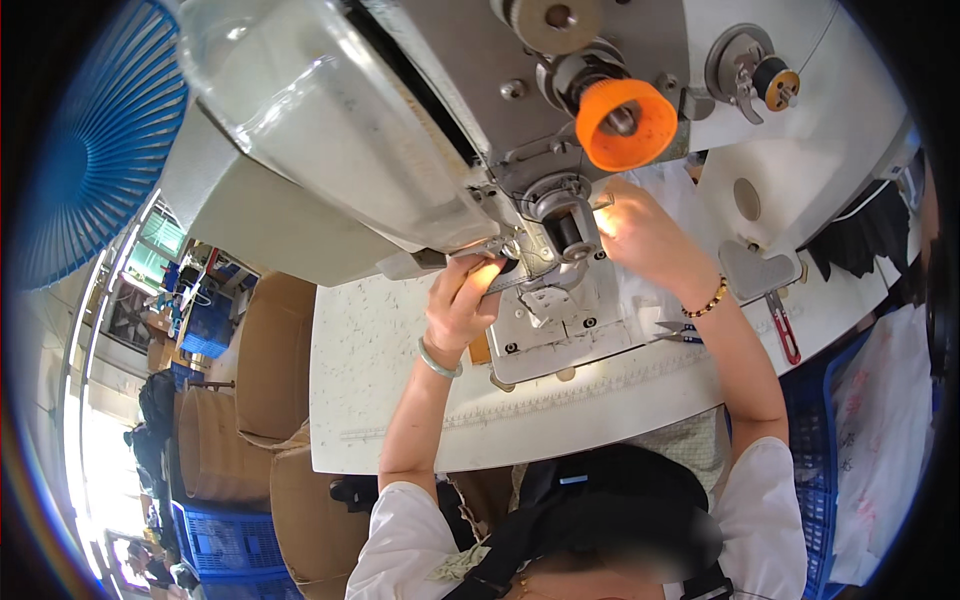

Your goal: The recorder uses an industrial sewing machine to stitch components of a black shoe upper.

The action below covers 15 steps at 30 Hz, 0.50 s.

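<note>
While the left hand (460, 300) bends its fingers and thumb close together at the lower metal parts of a sewing machine (600, 165), the right hand (640, 230) curls in from the other side; its fingertips are partly hidden behind the machine, and whether either hand pinches anything I cannot tell. A pale green bangle (440, 362) circles the left wrist, a beaded bracelet (708, 300) the right.

The machine stands over the tabletop (390, 400), between and above the hands. Its front plate is dull grey steel, set with round knobs and screws; a flared orange cup (628, 128) juts from it, and a glossy pale cover (330, 120) slants along the left. The arm at right is off-white.

Right of the hands, dark-bladed scissors (678, 331) and red-handled snips (783, 330) lie on the white surface, whose near side bears ruler markings.

Farther out are a blue fan (100, 160) at upper left, cardboard boxes (285, 360) below it, and a blue crate (230, 537) at lower left.
</note>
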Motion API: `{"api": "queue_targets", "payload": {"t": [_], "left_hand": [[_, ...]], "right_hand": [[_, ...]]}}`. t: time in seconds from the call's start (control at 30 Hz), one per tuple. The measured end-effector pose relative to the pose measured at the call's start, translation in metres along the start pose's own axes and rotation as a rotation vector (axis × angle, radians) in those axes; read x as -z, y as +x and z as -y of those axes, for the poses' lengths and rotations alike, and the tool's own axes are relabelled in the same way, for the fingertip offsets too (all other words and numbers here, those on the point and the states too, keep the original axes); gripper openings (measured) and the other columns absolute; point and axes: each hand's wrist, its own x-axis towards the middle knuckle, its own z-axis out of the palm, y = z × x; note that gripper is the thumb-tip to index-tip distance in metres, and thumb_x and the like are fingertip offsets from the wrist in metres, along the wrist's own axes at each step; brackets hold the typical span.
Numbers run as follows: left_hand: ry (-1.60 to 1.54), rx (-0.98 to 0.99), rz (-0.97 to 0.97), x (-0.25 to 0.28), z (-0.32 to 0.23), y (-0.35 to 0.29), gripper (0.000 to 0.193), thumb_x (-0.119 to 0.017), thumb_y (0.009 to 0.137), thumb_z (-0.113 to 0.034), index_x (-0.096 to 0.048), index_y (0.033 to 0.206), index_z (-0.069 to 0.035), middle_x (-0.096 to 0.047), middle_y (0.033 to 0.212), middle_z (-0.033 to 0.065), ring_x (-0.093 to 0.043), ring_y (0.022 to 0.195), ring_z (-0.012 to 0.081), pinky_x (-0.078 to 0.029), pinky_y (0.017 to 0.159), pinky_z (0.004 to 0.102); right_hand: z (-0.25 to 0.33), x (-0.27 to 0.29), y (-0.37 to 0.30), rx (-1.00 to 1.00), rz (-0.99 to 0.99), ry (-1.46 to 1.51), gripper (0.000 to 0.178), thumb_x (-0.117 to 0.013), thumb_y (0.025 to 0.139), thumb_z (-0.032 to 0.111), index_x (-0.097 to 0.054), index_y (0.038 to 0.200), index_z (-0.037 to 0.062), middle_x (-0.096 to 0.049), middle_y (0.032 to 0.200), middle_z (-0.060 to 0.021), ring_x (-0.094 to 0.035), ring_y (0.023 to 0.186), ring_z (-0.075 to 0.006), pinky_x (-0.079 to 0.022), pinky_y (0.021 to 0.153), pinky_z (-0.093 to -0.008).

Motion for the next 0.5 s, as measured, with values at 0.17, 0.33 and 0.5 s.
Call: {"api": "queue_targets", "payload": {"t": [0.17,0.33,0.5], "left_hand": [[0.076,-0.094,0.035,0.007,-0.011,0.005,0.032,-0.062,0.057,0.006,-0.062,0.088,-0.001,-0.061,0.086,0.0097,-0.065,0.079,0.0269,-0.054,0.061,0.0313],[0.041,-0.103,0.041,0.009,-0.015,0.005,0.029,-0.061,0.059,0.006,-0.062,0.087,0.0,-0.063,0.086,0.0096,-0.066,0.087,0.0277,-0.057,0.068,0.0312],[0.033,-0.11,0.022,0.01,-0.017,0.003,0.028,-0.061,0.058,0.005,-0.062,0.085,0.0,-0.063,0.085,0.0104,-0.066,0.079,0.026,-0.055,0.062,0.0295]], "right_hand": [[0.007,0.002,-0.007,0.09,-0.057,0.063,0.028,-0.055,0.073,0.001,-0.065,0.098,0.0091,-0.063,0.094,-0.0052,-0.058,0.104,-0.0225,-0.048,0.089,-0.0341],[0.014,-0.002,-0.011,0.061,-0.107,0.092,0.026,-0.055,0.072,-0.001,-0.063,0.096,0.0064,-0.061,0.09,-0.0044,-0.059,0.101,-0.0237,-0.046,0.093,-0.0379],[0.015,-0.002,-0.013,0.056,-0.088,0.117,0.026,-0.055,0.071,-0.001,-0.063,0.095,0.0057,-0.061,0.091,-0.0033,-0.058,0.1,-0.0242,-0.044,0.096,-0.0386]]}}
